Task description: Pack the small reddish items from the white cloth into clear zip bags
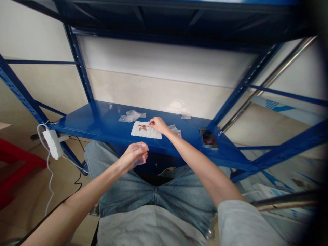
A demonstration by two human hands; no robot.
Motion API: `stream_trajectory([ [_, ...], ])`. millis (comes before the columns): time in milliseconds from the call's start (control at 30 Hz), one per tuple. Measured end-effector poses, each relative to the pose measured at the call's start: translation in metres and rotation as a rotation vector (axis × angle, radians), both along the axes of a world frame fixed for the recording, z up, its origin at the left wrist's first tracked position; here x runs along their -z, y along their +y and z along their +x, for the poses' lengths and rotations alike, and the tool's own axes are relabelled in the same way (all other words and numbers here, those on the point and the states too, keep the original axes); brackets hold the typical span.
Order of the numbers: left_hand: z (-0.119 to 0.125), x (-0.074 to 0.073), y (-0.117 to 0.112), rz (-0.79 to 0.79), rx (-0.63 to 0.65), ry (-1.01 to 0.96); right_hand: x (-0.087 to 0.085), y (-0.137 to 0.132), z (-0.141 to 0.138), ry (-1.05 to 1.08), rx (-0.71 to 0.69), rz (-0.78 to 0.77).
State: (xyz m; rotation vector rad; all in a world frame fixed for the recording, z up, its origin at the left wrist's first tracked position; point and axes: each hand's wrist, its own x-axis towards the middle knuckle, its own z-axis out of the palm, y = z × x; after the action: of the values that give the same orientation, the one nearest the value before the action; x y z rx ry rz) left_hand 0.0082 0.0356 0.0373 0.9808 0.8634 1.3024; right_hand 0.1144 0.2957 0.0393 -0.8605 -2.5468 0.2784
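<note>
My left hand (134, 155) is closed around a clear plastic bag (139, 161), held in front of the blue shelf's near edge. My right hand (158, 125) reaches onto the shelf, its fingers pinched together over the right part of a white sheet (150, 134). What the pinch holds, if anything, is too small to make out. On the sheet, just left of those fingertips, lies a little heap of small reddish-brown pieces (142, 127). Behind the sheet rest crumpled clear plastic bags (132, 116). More clear bags (175, 130) lie to the right, partly behind my right wrist.
The blue metal shelf (102, 118) has uprights on both sides and another shelf board (166, 24) overhead. A blurred-out dark object (208, 138) lies at its right end. A white power strip (53, 144) with cables hangs at the left, near a red stool (20, 160).
</note>
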Motion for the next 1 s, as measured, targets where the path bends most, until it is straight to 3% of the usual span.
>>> stream_trajectory([
  [167,-0.002,0.001,0.0,0.017,-0.011,0.017,-0.006,-0.004,-0.003,0.035,0.011,0.009],
  [300,-0.003,0.0,-0.001,0.007,-0.021,0.035,-0.025,-0.022,-0.001,0.149,0.038,0.012],
  [400,-0.002,0.0,-0.003,-0.01,0.011,0.039,-0.044,-0.063,0.011,0.37,-0.046,-0.097],
  [500,0.002,0.0,-0.004,0.0,0.065,0.087,-0.056,-0.123,0.03,0.409,-0.241,-0.253],
  [600,0.006,0.002,-0.007,0.028,0.121,0.218,-0.056,-0.173,0.046,0.331,-0.353,-0.31],
  [667,0.007,0.003,-0.009,0.02,0.133,0.302,-0.051,-0.191,0.051,0.303,-0.366,-0.324],
  [800,0.008,0.005,-0.01,-0.032,0.145,0.318,-0.044,-0.192,0.054,0.218,-0.37,-0.345],
  [1000,0.011,0.006,-0.008,-0.069,0.195,0.206,-0.05,-0.183,0.059,0.183,-0.438,-0.46],
])
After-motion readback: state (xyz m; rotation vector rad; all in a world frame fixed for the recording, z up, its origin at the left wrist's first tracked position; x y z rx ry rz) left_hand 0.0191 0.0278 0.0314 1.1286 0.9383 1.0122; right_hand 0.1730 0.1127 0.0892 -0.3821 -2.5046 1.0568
